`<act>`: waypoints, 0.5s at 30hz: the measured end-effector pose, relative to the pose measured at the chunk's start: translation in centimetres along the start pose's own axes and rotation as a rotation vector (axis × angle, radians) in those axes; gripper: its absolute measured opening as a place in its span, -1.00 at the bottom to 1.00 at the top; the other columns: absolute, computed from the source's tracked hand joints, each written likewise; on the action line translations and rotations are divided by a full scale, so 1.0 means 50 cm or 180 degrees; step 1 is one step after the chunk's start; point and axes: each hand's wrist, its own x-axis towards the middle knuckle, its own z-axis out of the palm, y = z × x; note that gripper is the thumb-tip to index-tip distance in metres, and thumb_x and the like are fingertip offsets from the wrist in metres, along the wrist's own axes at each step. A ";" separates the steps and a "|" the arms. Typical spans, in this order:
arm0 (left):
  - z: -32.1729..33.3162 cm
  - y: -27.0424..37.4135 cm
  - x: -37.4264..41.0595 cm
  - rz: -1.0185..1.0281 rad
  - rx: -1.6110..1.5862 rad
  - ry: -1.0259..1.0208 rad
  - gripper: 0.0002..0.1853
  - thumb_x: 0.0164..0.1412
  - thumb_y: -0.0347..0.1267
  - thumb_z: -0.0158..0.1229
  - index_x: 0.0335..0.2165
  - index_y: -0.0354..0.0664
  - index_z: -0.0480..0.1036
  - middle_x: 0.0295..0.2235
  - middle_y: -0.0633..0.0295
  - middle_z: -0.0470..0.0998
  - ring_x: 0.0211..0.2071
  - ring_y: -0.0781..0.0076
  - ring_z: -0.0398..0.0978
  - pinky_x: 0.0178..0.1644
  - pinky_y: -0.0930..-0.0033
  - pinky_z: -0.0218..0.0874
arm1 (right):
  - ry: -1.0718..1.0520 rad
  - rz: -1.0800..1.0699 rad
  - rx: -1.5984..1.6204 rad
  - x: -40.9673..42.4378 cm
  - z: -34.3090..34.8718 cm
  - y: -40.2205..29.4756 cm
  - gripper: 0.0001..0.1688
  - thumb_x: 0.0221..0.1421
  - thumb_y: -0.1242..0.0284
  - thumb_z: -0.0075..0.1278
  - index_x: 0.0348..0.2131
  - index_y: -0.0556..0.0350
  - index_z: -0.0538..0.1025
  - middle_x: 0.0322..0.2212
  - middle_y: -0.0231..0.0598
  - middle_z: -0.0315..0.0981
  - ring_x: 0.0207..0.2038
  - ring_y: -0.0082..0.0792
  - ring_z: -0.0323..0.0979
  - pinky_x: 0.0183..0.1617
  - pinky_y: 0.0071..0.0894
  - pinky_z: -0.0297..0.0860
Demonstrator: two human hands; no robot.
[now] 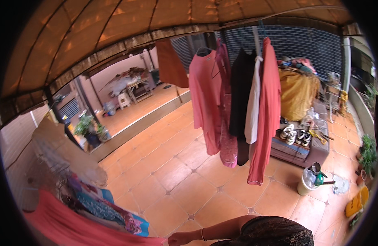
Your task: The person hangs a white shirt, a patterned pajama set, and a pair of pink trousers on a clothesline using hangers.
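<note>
At the bottom edge, my right hand reaches across to the left, a thin bracelet on its wrist. Its fingers close on the edge of a coral-red cloth, which stretches away to the lower left. My left hand is out of view. Beside the red cloth hang a blue patterned cloth and a beige cloth. Ahead, several garments hang from above: a pink long-sleeved top on a hanger, a black garment, a white garment and a long coral-red garment.
Shoes stand on a brown sofa by a mustard cloth. A white bucket and a yellow bucket are at right. Potted plants stand near a low ledge. An orange canopy hangs overhead.
</note>
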 end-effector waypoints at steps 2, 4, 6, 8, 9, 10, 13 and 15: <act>-0.017 -0.043 0.018 -0.0030 -0.0036 -0.0119 -0.44 0.03 -0.33 0.23 -0.03 -0.26 0.20 -0.20 0.16 0.40 -0.23 0.37 0.40 -0.20 0.34 0.35 | 0.0013 0.0071 -0.0474 -0.056 -0.039 -0.072 -0.78 0.07 0.35 -0.10 -0.41 0.16 0.45 -0.54 -0.24 0.43 -0.48 -0.41 0.39 -0.36 -0.40 0.33; 0.004 -0.062 -0.018 -0.0079 -0.0283 -0.0245 -0.41 0.01 -0.30 0.26 -0.04 -0.27 0.19 -0.22 0.16 0.41 -0.26 0.35 0.41 -0.23 0.35 0.37 | 0.0721 0.0199 -0.0724 -0.112 -0.083 -0.045 -0.76 0.14 0.35 -0.14 -0.37 0.18 0.43 -0.49 -0.22 0.43 -0.41 -0.37 0.40 -0.27 -0.41 0.33; -0.019 -0.095 -0.038 -0.0261 -0.0303 -0.0373 -0.38 0.05 -0.19 0.20 -0.01 -0.25 0.15 -0.25 0.16 0.42 -0.31 0.33 0.43 -0.29 0.39 0.37 | 0.1864 0.0608 -0.0928 -0.186 -0.149 -0.013 -0.75 0.13 0.36 -0.12 -0.28 0.19 0.44 -0.44 -0.22 0.44 -0.35 -0.37 0.42 -0.22 -0.40 0.35; -0.029 -0.113 -0.071 -0.0571 -0.0188 -0.0477 -0.44 0.11 -0.12 0.12 -0.01 -0.15 0.16 -0.29 0.17 0.44 -0.39 0.35 0.42 -0.40 0.44 0.32 | 0.3335 0.1283 -0.1109 -0.316 -0.246 -0.017 -0.67 0.01 0.36 -0.01 -0.23 0.18 0.39 -0.38 -0.14 0.39 -0.29 -0.26 0.38 -0.19 -0.32 0.33; -0.016 -0.109 -0.103 -0.0602 -0.0205 -0.0503 -0.45 0.11 -0.13 0.12 -0.02 -0.15 0.17 -0.30 0.18 0.43 -0.40 0.36 0.41 -0.41 0.45 0.31 | 0.4182 0.1521 -0.1397 -0.392 -0.293 -0.026 -0.59 -0.06 0.36 0.04 -0.20 0.17 0.36 -0.35 -0.09 0.37 -0.27 -0.20 0.36 -0.18 -0.28 0.31; -0.006 -0.111 -0.121 -0.0626 -0.0230 -0.0551 -0.47 0.11 -0.14 0.11 -0.03 -0.15 0.18 -0.31 0.18 0.43 -0.40 0.36 0.41 -0.41 0.45 0.31 | 0.4978 0.1705 -0.1700 -0.467 -0.338 -0.046 -0.51 -0.12 0.36 0.10 -0.17 0.16 0.34 -0.31 -0.05 0.35 -0.24 -0.14 0.35 -0.16 -0.25 0.30; 0.045 -0.112 -0.166 -0.0674 -0.0277 -0.0754 -0.52 0.12 -0.17 0.11 -0.07 -0.15 0.20 -0.33 0.20 0.43 -0.42 0.38 0.40 -0.43 0.46 0.30 | 0.6562 0.2125 -0.2495 -0.619 -0.458 -0.145 -0.24 -0.30 0.36 0.26 -0.09 0.15 0.27 -0.21 0.08 0.28 -0.16 0.04 0.29 -0.12 -0.13 0.27; 0.083 -0.111 -0.193 -0.0704 -0.0282 -0.0899 -0.56 0.12 -0.19 0.10 -0.09 -0.15 0.21 -0.35 0.21 0.43 -0.43 0.39 0.40 -0.43 0.46 0.29 | 0.6565 0.2009 -0.3162 -0.679 -0.522 -0.167 -0.06 -0.32 0.34 0.26 0.04 0.14 0.15 -0.17 0.09 0.26 -0.05 0.07 0.23 0.01 -0.11 0.22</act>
